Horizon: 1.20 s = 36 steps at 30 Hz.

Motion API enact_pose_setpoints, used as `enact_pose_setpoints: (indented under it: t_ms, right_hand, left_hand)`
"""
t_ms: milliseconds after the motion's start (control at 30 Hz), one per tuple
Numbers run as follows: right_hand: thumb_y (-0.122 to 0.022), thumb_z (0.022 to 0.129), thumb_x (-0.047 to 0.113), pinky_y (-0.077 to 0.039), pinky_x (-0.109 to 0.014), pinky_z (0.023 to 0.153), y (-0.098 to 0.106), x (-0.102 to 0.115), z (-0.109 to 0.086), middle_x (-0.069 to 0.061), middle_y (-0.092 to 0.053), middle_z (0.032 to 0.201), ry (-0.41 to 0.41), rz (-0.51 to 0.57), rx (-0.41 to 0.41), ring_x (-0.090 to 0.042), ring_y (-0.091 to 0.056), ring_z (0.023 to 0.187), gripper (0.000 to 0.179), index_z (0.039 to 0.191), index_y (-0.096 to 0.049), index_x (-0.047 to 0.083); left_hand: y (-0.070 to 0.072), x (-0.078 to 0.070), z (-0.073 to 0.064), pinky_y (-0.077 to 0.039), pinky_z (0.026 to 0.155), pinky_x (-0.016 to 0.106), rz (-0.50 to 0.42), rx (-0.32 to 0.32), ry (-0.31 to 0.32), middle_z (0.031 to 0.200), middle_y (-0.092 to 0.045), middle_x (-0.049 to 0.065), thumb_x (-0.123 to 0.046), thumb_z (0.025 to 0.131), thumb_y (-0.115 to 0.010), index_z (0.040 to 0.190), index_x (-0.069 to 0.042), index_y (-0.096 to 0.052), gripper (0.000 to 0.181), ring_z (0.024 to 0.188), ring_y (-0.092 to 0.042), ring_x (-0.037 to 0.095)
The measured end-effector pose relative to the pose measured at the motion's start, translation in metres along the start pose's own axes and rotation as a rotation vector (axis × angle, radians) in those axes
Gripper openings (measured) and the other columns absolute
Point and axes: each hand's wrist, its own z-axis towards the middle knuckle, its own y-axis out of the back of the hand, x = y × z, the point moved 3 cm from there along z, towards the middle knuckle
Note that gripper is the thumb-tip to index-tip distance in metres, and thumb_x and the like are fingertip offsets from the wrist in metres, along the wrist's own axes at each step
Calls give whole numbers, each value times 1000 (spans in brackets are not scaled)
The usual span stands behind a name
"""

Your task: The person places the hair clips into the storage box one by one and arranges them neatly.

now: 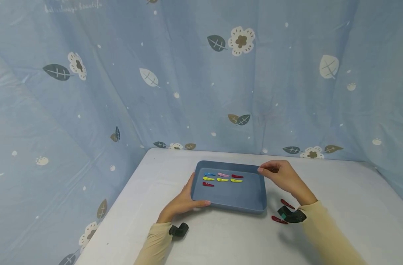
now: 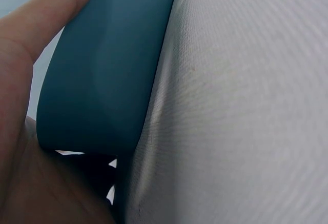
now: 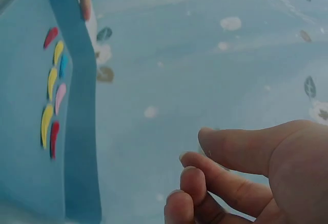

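Note:
A blue-grey rectangular tray (image 1: 236, 200) lies on the table. My left hand (image 1: 181, 202) holds its near left corner, thumb along the front wall, the other fingers along the left side. Snap hair clips lie in rows inside: a blue clip (image 1: 209, 174), a pink clip (image 1: 223, 175) and a red clip (image 1: 237, 176) at the back, three yellow clips (image 1: 223, 180) before them, and another red clip (image 1: 208, 184) in front. My right hand (image 3: 241, 178) hovers by the tray's right rim, fingers loosely bent, thumb slightly apart from the index finger. Nothing shows between them.
Right of the tray, two red clips (image 1: 287, 204) lie on the white table (image 1: 221, 235) beside my right wrist and its black camera mount (image 1: 291, 215). A blue patterned curtain (image 1: 188, 92) hangs behind the table and along its left side.

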Motion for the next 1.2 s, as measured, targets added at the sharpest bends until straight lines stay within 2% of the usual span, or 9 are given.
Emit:
enact_pose_setpoints:
  t_ms: [100,233,433,733,967,1200]
  right_hand:
    - [-64,104,31,-56,-36,82,11,-10,-10,-18,-74,116,2,-31,-23,-26,-68,102,36,122,-72,1]
    - [-64,104,29,-54,-29,76,22,-25,-20,-18,-74,113,13,-73,-48,-23,-67,98,35,119,-73,0]
    - [-66,103,26,-53,-25,72,30,-43,-30,-16,-75,109,2,-103,-75,-19,-65,94,32,117,-73,-1]
    - [-68,102,26,-52,-22,70,32,-64,-44,-13,-75,104,-13,-133,-78,-16,-64,89,30,114,-74,-1]
    - [-69,101,25,-51,-22,69,29,-79,-49,-12,-76,103,-36,-157,-80,-13,-63,87,29,111,-74,-1]
    - [-69,100,24,-49,-24,66,23,-92,-51,-8,-75,99,-69,-149,-60,-12,-59,83,26,108,-76,1]
  left_hand:
    - [-1,0,0,-20,126,63,2,0,10,176,-7,6,-51,75,-90,168,-19,6,137,162,-10,31]
    - [-1,0,0,-19,126,64,0,-8,25,176,-7,5,-53,74,-90,168,-21,5,138,162,-10,31]
    - [0,0,0,-18,127,64,0,-9,18,177,-6,4,-52,75,-89,168,-21,6,136,163,-8,30]
    - [-1,0,1,-21,125,66,6,-3,14,176,-9,6,-49,76,-89,168,-19,5,135,162,-13,32]
    - [-1,-2,-2,-20,126,64,18,-8,44,176,-7,5,-53,74,-89,168,-20,5,137,162,-11,31]
    - [0,-2,-1,-19,126,64,8,-3,8,176,-8,6,-48,76,-90,168,-18,6,136,162,-11,31]
